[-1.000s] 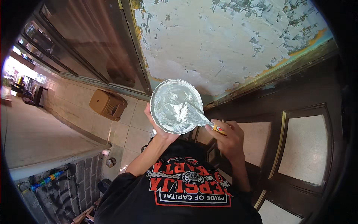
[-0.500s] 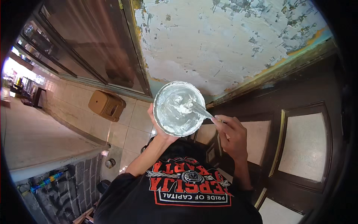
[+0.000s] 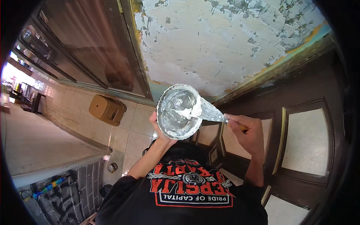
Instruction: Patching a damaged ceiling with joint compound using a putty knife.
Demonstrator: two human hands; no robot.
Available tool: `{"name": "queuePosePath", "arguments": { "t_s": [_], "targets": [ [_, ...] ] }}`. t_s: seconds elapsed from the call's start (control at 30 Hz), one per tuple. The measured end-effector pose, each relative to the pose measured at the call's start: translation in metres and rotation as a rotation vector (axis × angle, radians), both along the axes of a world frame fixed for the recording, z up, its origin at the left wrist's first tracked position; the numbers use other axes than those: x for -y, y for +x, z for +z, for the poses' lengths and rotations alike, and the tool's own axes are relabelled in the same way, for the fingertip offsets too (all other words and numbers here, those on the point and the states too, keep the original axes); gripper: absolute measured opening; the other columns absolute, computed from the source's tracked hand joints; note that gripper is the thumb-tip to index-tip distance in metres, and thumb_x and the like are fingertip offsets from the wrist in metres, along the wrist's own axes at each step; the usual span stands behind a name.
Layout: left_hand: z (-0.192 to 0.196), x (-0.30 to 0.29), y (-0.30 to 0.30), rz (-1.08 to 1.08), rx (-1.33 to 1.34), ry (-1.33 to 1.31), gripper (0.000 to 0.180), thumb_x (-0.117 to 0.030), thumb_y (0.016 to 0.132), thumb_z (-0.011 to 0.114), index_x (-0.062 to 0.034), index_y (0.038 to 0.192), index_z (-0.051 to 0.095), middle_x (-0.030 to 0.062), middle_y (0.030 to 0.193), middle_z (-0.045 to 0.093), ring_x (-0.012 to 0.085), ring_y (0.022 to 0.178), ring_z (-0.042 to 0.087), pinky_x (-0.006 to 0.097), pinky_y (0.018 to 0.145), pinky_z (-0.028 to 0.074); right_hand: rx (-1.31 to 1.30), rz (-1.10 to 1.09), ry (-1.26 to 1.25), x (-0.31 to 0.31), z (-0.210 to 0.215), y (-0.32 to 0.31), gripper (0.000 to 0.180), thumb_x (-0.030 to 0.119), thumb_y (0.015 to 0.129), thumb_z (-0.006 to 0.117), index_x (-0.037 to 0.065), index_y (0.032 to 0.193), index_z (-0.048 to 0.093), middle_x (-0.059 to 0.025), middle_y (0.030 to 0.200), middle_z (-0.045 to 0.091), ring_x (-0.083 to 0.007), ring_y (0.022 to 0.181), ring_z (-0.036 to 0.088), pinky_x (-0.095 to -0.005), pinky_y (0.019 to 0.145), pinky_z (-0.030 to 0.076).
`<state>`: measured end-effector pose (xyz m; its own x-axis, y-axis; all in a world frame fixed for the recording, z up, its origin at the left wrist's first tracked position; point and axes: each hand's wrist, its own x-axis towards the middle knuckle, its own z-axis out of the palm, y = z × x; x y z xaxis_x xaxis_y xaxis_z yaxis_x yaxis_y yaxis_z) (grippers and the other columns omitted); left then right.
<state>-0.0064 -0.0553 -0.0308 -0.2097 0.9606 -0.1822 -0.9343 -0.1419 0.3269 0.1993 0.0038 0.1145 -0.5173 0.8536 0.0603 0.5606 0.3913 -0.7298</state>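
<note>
My left hand (image 3: pixel 162 132) grips a round tub (image 3: pixel 159 117) from its left and lower side; some of its fingers are hidden beneath. White putty (image 3: pixel 185 112) smears the tub's inside and rim. A putty knife (image 3: pixel 212 112) is in my right hand (image 3: pixel 245 132), fingers closed around its yellowish handle (image 3: pixel 243 129). Its broad, smeared blade lies across the tub's right rim, with a white lump of putty at the blade's end. In front of me is a wall (image 3: pixel 198 48) coated in patchy white, with grey spots showing through.
A dark door with pale panels (image 3: pixel 305 140) stands at the right. Dark-framed glass (image 3: pixel 90 41) rises at the upper left. A brown plastic stool (image 3: pixel 107 109) sits on the tiled floor (image 3: pixel 138 123). A low wall with a pale top (image 3: pixel 45 138) is at the left.
My right hand has moved right, drawing the blade from the tub's middle to its right rim and turning it flatter. Putty has gathered at the blade's end. The tub has tilted slightly.
</note>
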Motion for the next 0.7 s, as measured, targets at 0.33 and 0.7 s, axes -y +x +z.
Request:
{"name": "queuePosePath", "arguments": {
  "t_s": [0.33, 0.7],
  "targets": [
    [0.007, -0.007, -0.011, -0.002, 0.044, 0.052, 0.081, -0.067, 0.078, 0.038, -0.0060, 0.130, 0.043, 0.0126, 0.127, 0.050, 0.0279, 0.113, 0.051, 0.044, 0.095, 0.043, -0.269, -0.062, -0.353, -0.010, -0.003, -0.008, 0.023, 0.007, 0.087, 0.057, -0.002, 0.107, 0.063, -0.0039, 0.079, 0.065, -0.0055, 0.068, 0.054, -0.0196, 0.062, 0.043],
    [0.028, -0.036, -0.025, -0.059, 0.180, 0.070, 0.083, -0.072, 0.077, 0.039, -0.0125, 0.134, 0.040, 0.0121, 0.135, 0.042, 0.0335, 0.116, 0.046, 0.051, 0.096, 0.039, -0.455, -0.025, -0.380, -0.014, -0.035, -0.009, 0.019, 0.008, 0.089, 0.053, -0.002, 0.104, 0.058, 0.0010, 0.078, 0.056, -0.0025, 0.063, 0.046, -0.0175, 0.057, 0.037]
  ]
}}
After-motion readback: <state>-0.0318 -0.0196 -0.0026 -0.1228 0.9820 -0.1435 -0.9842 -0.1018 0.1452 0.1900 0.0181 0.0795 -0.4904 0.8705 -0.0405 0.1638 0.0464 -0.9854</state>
